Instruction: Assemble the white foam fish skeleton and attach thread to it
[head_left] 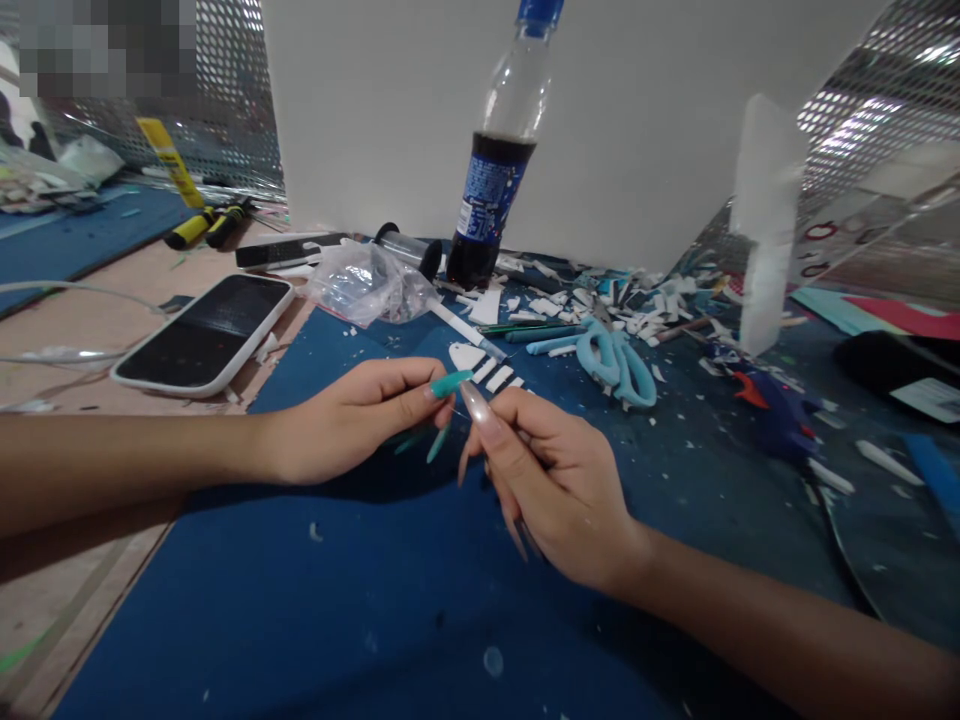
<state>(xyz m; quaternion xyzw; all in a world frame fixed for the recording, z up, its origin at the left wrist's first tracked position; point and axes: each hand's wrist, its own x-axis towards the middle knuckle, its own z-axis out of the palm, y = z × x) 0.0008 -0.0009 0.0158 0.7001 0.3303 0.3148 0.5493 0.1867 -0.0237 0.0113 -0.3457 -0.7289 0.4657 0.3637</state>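
Over the blue cutting mat [300,600], my left hand [375,405] and my right hand [559,475] meet at their fingertips, thumbs pressed to the fingers. Long teal nails show on the left, long pale pink ones on the right. Whatever sits in either pinch is too small or hidden to make out. Just beyond the fingertips lie a white rounded piece [466,356] with a small hole and several short white strips [499,376] in a row, partly covered by my right hand. A white pen-like stick [469,330] points toward them.
Light blue-handled scissors [615,365], white scraps [637,300] and a cola bottle [495,170] stand or lie behind my hands. A glue gun [776,410] with a cord is at right. A phone [206,335], plastic bag [367,280] and spool [409,250] are at left.
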